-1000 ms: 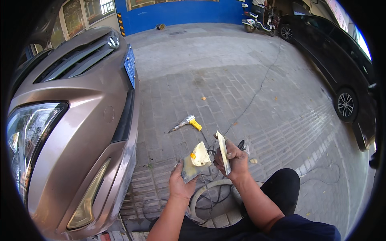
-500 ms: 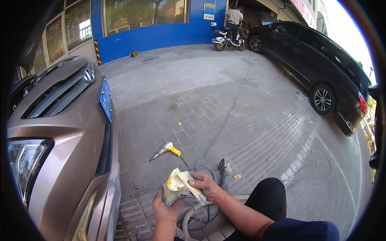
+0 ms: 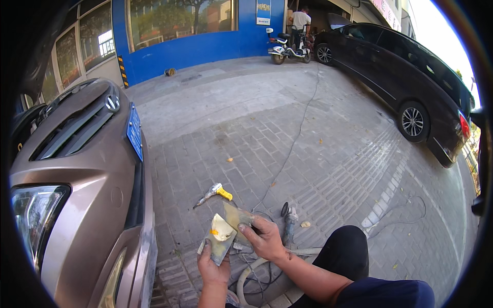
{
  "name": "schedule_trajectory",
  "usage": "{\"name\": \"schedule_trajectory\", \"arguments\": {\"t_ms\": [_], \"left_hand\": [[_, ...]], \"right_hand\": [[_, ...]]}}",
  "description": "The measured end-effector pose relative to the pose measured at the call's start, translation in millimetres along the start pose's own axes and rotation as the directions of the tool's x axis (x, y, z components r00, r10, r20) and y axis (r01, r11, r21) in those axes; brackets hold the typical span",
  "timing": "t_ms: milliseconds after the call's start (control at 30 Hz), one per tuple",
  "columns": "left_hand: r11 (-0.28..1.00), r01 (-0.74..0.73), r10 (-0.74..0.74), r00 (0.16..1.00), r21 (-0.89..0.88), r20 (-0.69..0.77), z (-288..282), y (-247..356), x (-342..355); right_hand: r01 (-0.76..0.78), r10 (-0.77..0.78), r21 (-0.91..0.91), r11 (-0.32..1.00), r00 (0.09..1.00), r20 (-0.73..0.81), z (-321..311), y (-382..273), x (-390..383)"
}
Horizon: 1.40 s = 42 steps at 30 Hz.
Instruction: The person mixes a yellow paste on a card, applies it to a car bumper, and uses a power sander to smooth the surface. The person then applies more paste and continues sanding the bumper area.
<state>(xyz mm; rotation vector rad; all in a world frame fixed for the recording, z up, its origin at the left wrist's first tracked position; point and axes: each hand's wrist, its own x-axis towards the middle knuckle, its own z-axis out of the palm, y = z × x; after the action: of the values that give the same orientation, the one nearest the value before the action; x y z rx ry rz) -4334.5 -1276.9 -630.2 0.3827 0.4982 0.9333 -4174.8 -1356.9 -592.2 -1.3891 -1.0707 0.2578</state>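
Observation:
My left hand (image 3: 213,269) grips a flat greyish putty spreader (image 3: 220,250) from below, thumb on its face. A lump of cream-coloured putty (image 3: 222,229) with an orange streak at its left side lies on that spreader. Between the thumb and fingers of my right hand (image 3: 267,240) is a second putty spreader (image 3: 235,214), smeared with a thin yellowish film. It is tilted, and its lower edge meets the putty and overlaps the first spreader's upper right side.
A bronze car's front bumper (image 3: 84,179) stands close on the left. On the paving lie a yellow-handled tool (image 3: 218,192), an angle grinder (image 3: 290,223), a pale hose (image 3: 245,277) and cables. Farther off are a black car (image 3: 377,66), a scooter (image 3: 287,50) and a person (image 3: 300,21).
My right hand has turned its spreader from pointing down to the right to pointing up to the left. The putty now lies flatter and smoother on the left spreader.

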Motion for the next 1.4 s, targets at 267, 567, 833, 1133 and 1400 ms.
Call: {"name": "schedule_trajectory", "arguments": {"t_ms": [267, 567, 833, 1133, 1400], "left_hand": [[0.989, -0.1, 0.101, 0.995, -0.104, 0.0, -22, 14, 15], [0.984, -0.165, 0.167, 0.985, 0.061, -0.037, -19, 20, 1], [0.952, -0.279, 0.284, 0.958, 0.125, -0.027, -13, 15, -2], [0.762, -0.432, 0.515, 0.856, 0.483, -0.047, -30, 29, -3], [0.097, -0.616, 0.588, 0.669, 0.781, 0.455, -2, 26, -22]], "right_hand": [[-0.098, 0.108, -0.156, 0.983, 0.993, 0.058, -3, 16, -4], [0.34, -0.321, -0.216, 0.915, 0.94, 0.118, 10, -20, 4], [0.502, -0.384, -0.292, 0.814, 0.843, 0.378, 29, -11, -20], [0.331, -0.245, -0.114, 0.937, 0.853, 0.462, 19, -25, -6], [0.105, -0.086, -0.061, 0.993, 0.962, 0.259, 31, -15, -11]]}}
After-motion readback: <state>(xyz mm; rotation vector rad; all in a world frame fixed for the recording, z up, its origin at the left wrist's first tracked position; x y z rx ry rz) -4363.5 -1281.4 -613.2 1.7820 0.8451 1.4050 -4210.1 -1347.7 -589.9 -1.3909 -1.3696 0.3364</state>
